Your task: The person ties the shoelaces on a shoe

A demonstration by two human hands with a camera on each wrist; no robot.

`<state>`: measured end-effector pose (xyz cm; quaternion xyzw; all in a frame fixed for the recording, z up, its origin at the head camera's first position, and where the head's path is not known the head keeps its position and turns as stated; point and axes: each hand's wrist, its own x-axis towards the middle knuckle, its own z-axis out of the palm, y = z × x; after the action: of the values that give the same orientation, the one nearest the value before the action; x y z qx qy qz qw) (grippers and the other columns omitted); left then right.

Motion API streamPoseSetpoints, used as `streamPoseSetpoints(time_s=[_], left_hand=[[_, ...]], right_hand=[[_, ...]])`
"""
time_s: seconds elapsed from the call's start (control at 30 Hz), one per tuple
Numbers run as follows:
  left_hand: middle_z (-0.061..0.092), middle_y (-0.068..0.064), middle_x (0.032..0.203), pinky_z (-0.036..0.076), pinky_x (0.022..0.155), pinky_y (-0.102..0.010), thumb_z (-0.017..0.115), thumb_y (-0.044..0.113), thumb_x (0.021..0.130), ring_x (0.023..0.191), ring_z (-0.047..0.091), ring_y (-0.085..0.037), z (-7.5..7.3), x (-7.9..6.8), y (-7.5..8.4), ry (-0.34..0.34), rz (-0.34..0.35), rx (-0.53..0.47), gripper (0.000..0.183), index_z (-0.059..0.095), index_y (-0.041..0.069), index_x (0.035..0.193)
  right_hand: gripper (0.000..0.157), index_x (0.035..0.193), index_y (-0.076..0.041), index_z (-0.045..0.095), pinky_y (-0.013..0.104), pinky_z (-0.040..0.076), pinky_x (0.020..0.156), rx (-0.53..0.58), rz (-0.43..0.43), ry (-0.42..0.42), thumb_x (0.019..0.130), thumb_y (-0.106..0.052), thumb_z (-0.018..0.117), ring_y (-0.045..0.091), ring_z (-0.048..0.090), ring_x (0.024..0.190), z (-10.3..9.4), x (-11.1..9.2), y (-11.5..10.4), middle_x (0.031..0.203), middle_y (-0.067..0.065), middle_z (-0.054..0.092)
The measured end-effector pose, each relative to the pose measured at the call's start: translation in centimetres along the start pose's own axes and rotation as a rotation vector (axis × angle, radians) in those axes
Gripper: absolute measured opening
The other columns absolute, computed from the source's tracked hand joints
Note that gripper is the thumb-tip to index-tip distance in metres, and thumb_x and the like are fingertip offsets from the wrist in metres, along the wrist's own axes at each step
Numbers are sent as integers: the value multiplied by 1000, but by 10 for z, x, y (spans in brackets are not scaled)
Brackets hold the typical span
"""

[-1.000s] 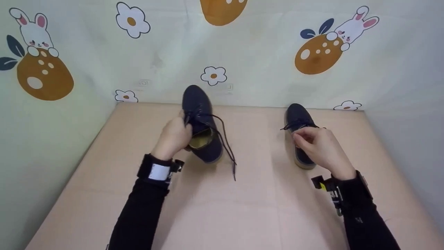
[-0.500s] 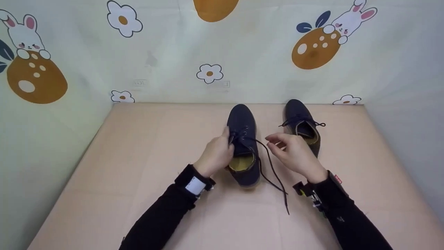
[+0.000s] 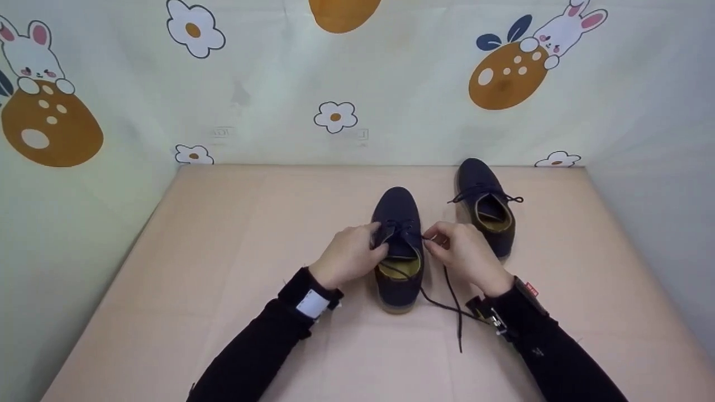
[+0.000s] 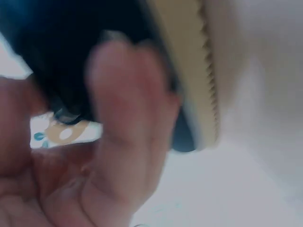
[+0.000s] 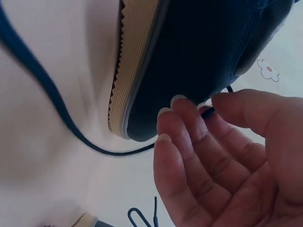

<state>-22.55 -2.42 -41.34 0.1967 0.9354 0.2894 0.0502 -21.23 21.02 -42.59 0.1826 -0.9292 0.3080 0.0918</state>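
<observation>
Pale backdrop (image 3: 279, 78) printed with rabbits, flowers and orange fruit walls in a beige counter (image 3: 251, 223), where the nearer shoe (image 3: 397, 248) stands on its sole, toe pointing away from you. Your left hand (image 3: 347, 252) grips its left side, thumb by the tongue and fingers along the outer upper. Your right hand (image 3: 469, 254) pinches a lace (image 3: 453, 290) between thumb and fingertips, just beside the shoe's right edge, and that lace's tail hangs down to the counter.

Your main weak point, I'd judge, is that right-hand pinch: the lace is thin and held by the tips alone, so a hard tug could slide it free. Pull sideways while the left hand holds only one side, and the shoe could twist or tip toward the right.

Watch the other lace end (image 3: 441, 304) too. It crosses the shoe's mouth, drops over the right edge and runs to your right wrist mount (image 3: 476, 305); whether they touch, you can't tell. Lifting that arm might snag it, and the two tails lie close enough to tangle.

Behind your right hand, the second shoe (image 3: 475, 178) sits near, its lace looped. Swing the hand outward carelessly and your knuckles could knock it askew.
</observation>
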Motion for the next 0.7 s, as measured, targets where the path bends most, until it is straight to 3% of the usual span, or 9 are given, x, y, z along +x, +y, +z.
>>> streamPoseSetpoints(time_s=[0.07, 0.17, 0.3, 0.47, 0.7], left_hand=[[72, -11, 98, 52, 73, -36, 67, 26, 92, 79, 65, -21, -7, -3, 1, 5, 11, 20, 44, 62, 1, 128], [65, 1, 75, 48, 62, -33, 72, 24, 88, 64, 59, -16, -18, -6, 0, -11, 12, 10, 21, 70, 9, 101], [61, 6, 66, 45, 58, -29, 71, 18, 85, 57, 54, -11, -29, -6, -7, -93, 38, -46, 11, 67, 14, 76], [61, 4, 70, 45, 60, -30, 67, 15, 80, 61, 54, -13, -39, -5, -19, -149, 39, -49, 5, 67, 14, 74], [65, -5, 84, 47, 70, -37, 67, 17, 81, 71, 57, -23, -74, -10, -42, -28, -53, 90, 9, 67, 10, 85]], right_hand=[[2, 88, -13, 71, 29, 46, 60, -14, 10, -5, 88, -13, 73, 8, 58, 61, -1, 0, 0, 70, -8, 65], [4, 85, -14, 70, 28, 42, 55, -32, 28, -12, 88, -14, 72, 8, 52, 55, -4, 0, 1, 62, -9, 59], [4, 85, -14, 67, 28, 42, 52, -29, 50, -32, 88, -14, 70, 8, 52, 51, -12, 0, 2, 59, -9, 58], [5, 87, -13, 66, 28, 42, 50, -22, 74, -54, 89, -16, 69, 9, 54, 48, -22, -1, 5, 57, -8, 58], [5, 87, -9, 65, 27, 43, 51, -29, 63, -49, 89, -11, 69, 9, 54, 47, -36, -1, 8, 57, -6, 59]])
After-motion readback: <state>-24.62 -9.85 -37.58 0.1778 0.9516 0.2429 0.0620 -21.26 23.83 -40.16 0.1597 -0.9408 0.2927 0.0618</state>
